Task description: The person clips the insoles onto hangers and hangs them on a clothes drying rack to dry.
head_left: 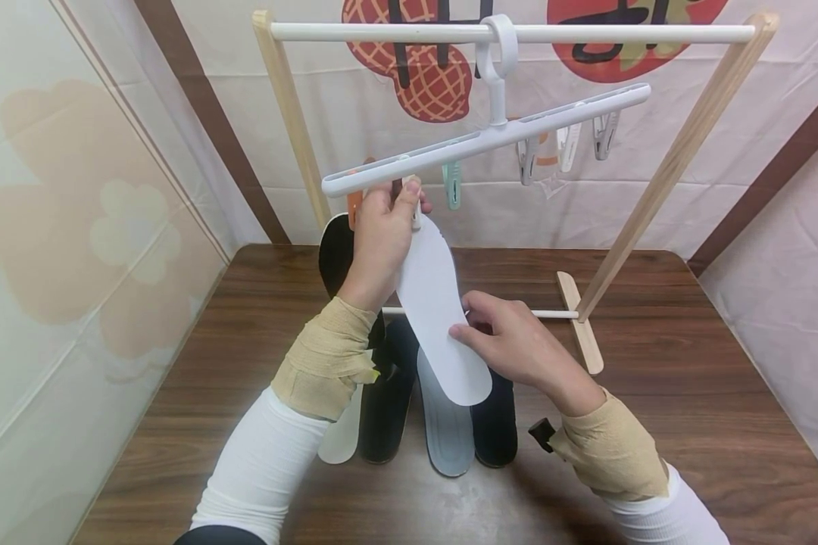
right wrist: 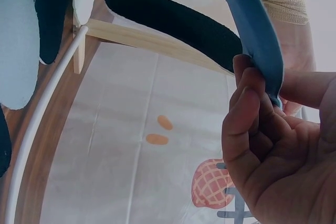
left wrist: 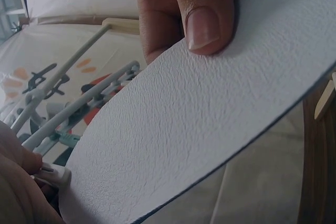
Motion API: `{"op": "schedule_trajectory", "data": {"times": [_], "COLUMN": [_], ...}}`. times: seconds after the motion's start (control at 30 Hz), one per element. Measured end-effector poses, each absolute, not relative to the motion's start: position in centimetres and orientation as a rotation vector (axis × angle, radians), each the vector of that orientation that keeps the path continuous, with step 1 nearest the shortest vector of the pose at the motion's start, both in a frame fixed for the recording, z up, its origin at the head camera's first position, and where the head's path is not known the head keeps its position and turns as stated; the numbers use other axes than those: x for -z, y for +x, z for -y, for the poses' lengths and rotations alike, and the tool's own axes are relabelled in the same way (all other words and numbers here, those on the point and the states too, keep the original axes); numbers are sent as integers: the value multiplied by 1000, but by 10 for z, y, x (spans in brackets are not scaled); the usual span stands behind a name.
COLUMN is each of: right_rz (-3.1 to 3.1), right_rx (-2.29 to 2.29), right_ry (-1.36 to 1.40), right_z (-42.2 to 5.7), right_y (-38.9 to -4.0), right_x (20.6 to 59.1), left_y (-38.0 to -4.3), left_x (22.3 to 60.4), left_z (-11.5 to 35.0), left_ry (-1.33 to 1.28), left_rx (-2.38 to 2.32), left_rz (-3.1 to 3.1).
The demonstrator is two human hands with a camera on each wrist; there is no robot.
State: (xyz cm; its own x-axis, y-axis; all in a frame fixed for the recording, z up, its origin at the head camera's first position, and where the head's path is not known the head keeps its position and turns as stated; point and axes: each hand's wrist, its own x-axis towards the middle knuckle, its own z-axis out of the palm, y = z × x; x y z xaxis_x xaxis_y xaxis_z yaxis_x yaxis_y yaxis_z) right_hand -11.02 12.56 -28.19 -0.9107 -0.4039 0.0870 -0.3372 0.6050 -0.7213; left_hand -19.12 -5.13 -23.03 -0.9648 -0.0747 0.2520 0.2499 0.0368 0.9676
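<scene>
A white insole (head_left: 436, 303) with a blue underside (right wrist: 257, 30) hangs at a slant below a white clip hanger (head_left: 559, 117). With my left hand (head_left: 385, 238) I pinch a white clip (head_left: 416, 218) at the insole's upper end; in the left wrist view the clip (left wrist: 55, 174) meets that end. The thumb and fingers of my right hand (head_left: 511, 337) hold the insole's right edge, lower down. Just left of my left hand, a black insole (head_left: 334, 253) hangs under an orange clip (head_left: 353, 212), partly hidden by the hand.
The hanger hooks on the white rail (head_left: 395, 32) of a wooden stand (head_left: 668, 174). It tilts, left end lower. Grey clips (head_left: 605, 136) and a green clip (head_left: 453, 185) hang from it. Several insoles, including a grey one (head_left: 446, 431), lie on the brown table (head_left: 688, 424).
</scene>
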Motion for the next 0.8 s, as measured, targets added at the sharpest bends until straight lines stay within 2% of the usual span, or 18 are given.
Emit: {"op": "schedule_trajectory", "data": {"times": [0.8], "right_rz": [-2758], "right_rx": [1212], "right_ry": [-647], "right_z": [-123], "right_y": [-112], "right_x": [278], "left_y": [-191], "left_x": [227], "left_z": [51], "left_ry": [-166], "left_rx": [2082], "left_rz": [2043]}}
